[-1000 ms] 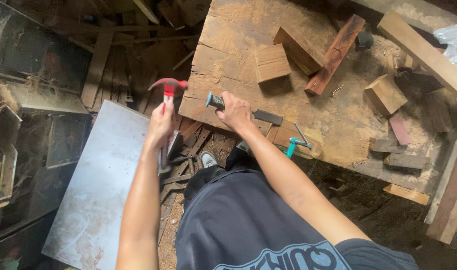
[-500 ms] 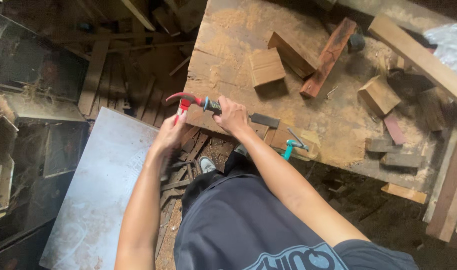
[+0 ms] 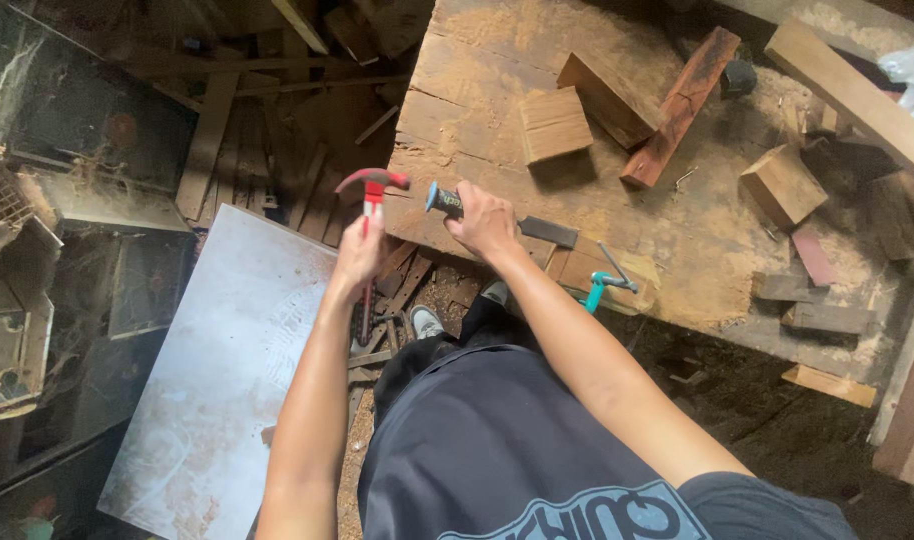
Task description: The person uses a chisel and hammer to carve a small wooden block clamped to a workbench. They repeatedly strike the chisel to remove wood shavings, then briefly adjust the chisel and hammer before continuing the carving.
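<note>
Chisel, steel-bladed, beside red curved-claw hammer on sawdusty workbench.

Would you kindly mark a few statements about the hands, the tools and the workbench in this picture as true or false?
1. The left hand grips a red claw hammer. True.
2. The right hand holds a saw. False: it holds a chisel with a dark handle, lying across the bench edge.
3. The hammer head is close to the butt end of the chisel. True.
4. The workbench is covered with a clean white cloth. False: it is bare wood strewn with sawdust and wooden blocks.
5. A teal-handled clamp sits at the bench edge by the right forearm. True.
6. The grey metal sheet lies on the bench. False: it lies below, to the left.
</note>
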